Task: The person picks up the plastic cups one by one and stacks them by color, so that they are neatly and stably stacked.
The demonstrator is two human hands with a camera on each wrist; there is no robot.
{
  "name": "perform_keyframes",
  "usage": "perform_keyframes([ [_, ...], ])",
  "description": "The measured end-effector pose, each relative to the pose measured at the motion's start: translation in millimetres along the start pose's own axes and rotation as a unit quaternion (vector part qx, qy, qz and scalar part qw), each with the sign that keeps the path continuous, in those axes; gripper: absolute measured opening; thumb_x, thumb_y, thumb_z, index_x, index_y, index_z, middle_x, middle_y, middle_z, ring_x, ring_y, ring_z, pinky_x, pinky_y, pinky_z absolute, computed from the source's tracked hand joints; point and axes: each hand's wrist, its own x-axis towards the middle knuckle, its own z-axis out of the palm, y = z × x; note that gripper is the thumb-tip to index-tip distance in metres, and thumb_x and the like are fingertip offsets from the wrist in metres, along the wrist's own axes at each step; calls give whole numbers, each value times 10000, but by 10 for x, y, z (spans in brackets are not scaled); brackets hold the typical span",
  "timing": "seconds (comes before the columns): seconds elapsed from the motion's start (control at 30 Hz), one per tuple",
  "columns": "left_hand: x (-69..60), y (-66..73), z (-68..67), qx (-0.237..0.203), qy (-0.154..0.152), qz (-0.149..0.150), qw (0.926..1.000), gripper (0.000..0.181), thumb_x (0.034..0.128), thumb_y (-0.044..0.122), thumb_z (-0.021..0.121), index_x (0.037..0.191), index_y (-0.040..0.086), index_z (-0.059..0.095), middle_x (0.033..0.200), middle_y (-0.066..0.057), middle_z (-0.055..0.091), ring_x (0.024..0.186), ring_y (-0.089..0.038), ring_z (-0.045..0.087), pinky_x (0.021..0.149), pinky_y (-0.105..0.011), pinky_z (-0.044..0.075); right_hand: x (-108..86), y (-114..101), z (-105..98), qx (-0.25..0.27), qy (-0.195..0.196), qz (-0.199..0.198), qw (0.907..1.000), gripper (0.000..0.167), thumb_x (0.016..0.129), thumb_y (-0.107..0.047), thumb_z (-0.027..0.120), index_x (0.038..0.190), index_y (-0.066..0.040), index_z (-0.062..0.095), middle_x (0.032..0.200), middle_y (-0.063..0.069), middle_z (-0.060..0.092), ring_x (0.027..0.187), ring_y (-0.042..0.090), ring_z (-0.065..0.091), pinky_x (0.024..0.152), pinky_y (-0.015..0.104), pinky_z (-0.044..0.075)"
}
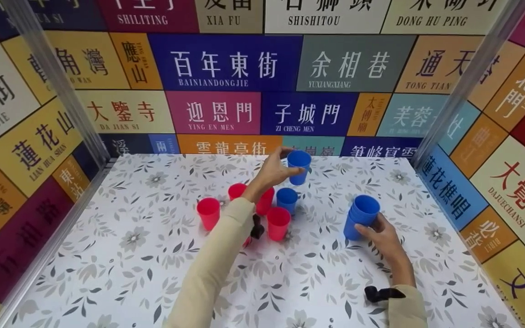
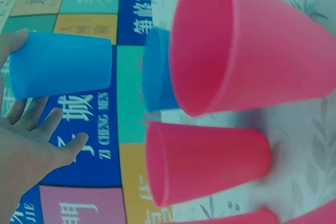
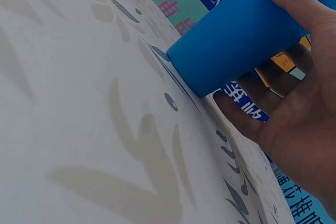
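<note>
Remotely, I view a booth-like enclosure [image 1: 226, 84] — multicoloured, sign-printed walls [image 1: 356, 64] on three sides, translucent straight corner strips [image 1: 67, 91], white flower-patterned tabletop [image 1: 153, 259].
</note>
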Motion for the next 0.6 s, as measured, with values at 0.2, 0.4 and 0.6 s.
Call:
perform_keyframes([
  [0.2,-61,175,53,-71,-131,278,9995,692,816,280,822,1392,109,478,1406,-86,567,1366,-245,493,1166,-418,411,-9,0,5,4,-21,-8,10000,823,952,-271,688,1590,-77,206,1600,228,334,1484,358,342,1151,268,380],
  [0.4,-143,366,159,-54,-237,415,9988,703,818,306,822,1400,106,481,1366,-94,568,1301,-248,534,1088,-391,485,-19,-8,10,50,-32,-10,10000,822,958,-255,681,1595,-79,192,1608,225,322,1490,349,333,1157,267,367],
  [0.6,-219,539,293,90,-344,367,9987,678,816,310,828,1377,130,492,1354,-68,566,1244,-209,555,1025,-341,530,-8,-9,12,94,-9,-8,10000,842,949,-265,694,1596,-79,188,1609,237,314,1499,381,312,1236,537,249],
])
